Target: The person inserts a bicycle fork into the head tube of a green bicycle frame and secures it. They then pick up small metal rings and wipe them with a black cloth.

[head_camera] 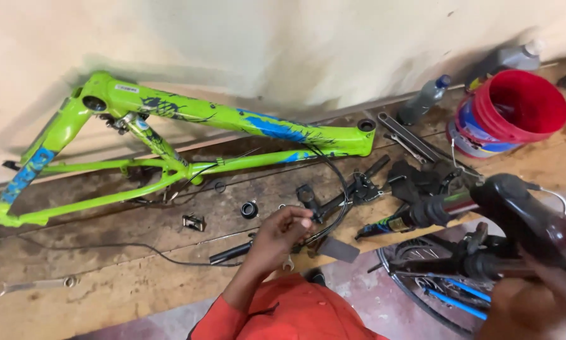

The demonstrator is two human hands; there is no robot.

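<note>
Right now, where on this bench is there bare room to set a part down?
Bare wood lies along the near edge of the bench, between the spanner and the thin black cable. The stretch from the black stem past the brake levers to the red bucket is crowded.

Plain cream plastered wall [283,44], evenly lit, meeting a worn, stained wooden workbench [107,277] along a dark grimy edge; beyond the bench, a pale, possibly concrete floor [365,302].
</note>
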